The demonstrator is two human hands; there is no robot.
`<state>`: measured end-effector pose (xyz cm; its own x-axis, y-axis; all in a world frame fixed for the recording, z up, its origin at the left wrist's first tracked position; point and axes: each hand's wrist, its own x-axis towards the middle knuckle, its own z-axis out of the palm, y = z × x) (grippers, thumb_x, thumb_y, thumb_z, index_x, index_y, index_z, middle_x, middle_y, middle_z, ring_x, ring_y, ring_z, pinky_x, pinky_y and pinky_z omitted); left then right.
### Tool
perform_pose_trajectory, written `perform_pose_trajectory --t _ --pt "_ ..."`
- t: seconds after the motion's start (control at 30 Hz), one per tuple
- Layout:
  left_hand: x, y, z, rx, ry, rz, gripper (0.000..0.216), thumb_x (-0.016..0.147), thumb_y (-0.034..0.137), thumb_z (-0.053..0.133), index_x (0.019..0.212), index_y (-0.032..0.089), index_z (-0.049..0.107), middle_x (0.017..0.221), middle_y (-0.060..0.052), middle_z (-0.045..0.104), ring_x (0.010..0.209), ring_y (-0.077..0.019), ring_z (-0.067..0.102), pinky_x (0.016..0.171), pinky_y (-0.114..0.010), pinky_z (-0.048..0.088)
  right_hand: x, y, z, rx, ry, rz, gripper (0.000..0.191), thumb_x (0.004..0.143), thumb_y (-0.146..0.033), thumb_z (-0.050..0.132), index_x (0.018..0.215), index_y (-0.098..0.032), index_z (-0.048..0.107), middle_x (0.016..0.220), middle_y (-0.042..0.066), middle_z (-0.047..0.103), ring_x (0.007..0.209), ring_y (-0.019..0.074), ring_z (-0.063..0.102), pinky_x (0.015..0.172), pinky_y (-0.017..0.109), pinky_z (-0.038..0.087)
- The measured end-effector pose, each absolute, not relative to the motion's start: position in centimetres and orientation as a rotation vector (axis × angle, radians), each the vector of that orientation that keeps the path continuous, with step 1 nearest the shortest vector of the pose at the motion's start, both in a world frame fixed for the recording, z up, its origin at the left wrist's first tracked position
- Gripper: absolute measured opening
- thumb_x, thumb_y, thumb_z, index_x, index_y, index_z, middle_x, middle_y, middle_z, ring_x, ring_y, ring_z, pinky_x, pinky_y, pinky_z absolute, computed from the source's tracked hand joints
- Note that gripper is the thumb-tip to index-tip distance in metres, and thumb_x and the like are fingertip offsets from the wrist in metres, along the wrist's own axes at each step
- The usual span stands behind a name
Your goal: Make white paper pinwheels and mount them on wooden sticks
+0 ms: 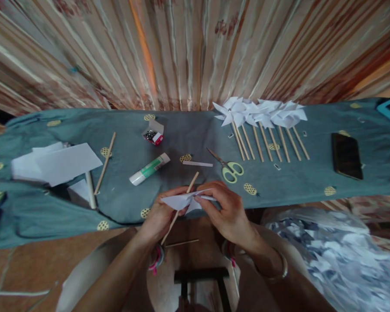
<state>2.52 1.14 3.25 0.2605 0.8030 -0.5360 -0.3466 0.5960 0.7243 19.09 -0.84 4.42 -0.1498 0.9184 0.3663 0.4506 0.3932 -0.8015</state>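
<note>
At the bench's near edge point(123, 216), I saw the right hand point(227, 210) pinch white paper point(176, 201); the left hand point(160, 215), fingertips hidden, gripped a stick point(192, 182).

dim, soft light, blurred edges

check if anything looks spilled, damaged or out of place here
One thin stick lies below the cloth-covered table, apparently on the floor, away from the other sticks, so it may have dropped. Nothing looks spilled: the small metal pieces sit in their open box.
</note>
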Motion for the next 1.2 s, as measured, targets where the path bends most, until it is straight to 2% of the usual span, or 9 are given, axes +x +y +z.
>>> perform_pose_trajectory --t 0.17,0.37,0.5,0.67,1.2 --pt "2.7 0.9 3.3 0.500 0.997 0.822 0.024 0.048 0.021 0.085 0.071 0.015 0.078 0.059 -0.001 0.060 0.046 -0.0053 0.039 0.042 -0.018 0.025 19.2 -1.1 4.9 -1.095 -1.892 0.399 0.013 0.093 -0.011 0.057 0.101 -0.020 0.062 0.092 0.004 0.075 0.090 0.0176 0.069 0.083 0.036 0.053" --pt "2.8 0.6 3.3 0.546 0.985 0.796 0.025 0.054 0.031 0.086 0.071 0.015 0.079 0.060 -0.001 0.059 0.048 -0.0067 0.040 0.042 -0.020 0.029 19.6 -1.5 5.3 -1.104 -1.960 0.249 0.023 0.090 -0.008 0.057 0.109 -0.019 0.062 0.095 0.005 0.076 0.094 0.0191 0.069 0.088 0.037 0.053" --pt "2.7 0.4 3.3 0.610 0.921 0.792 0.024 0.060 0.037 0.083 0.065 0.015 0.074 0.057 0.000 0.054 0.048 -0.0077 0.040 0.045 -0.021 0.030 19.8 -1.5 5.7 -1.090 -1.965 0.203 0.023 0.091 -0.008 0.052 0.108 -0.019 0.062 0.095 0.007 0.076 0.094 0.0201 0.070 0.088 0.038 0.053" --pt "2.7 0.3 3.5 0.677 0.915 0.790 0.034 0.064 0.039 0.081 0.050 0.016 0.061 0.051 0.001 0.049 0.050 -0.0093 0.041 0.050 -0.024 0.033 20.0 -1.4 6.0 -1.109 -1.963 0.172 0.022 0.093 -0.009 0.049 0.108 -0.019 0.060 0.094 0.007 0.076 0.094 0.0201 0.069 0.088 0.038 0.052" --pt "2.5 -0.1 2.8 0.668 0.941 0.761 0.030 0.063 0.037 0.081 0.053 0.017 0.061 0.050 0.002 0.049 0.049 -0.0096 0.040 0.052 -0.026 0.030 20.2 -1.4 6.3 -1.114 -1.917 0.163 0.023 0.093 -0.010 0.053 0.113 -0.021 0.059 0.093 0.006 0.076 0.091 0.0209 0.070 0.085 0.039 0.053"
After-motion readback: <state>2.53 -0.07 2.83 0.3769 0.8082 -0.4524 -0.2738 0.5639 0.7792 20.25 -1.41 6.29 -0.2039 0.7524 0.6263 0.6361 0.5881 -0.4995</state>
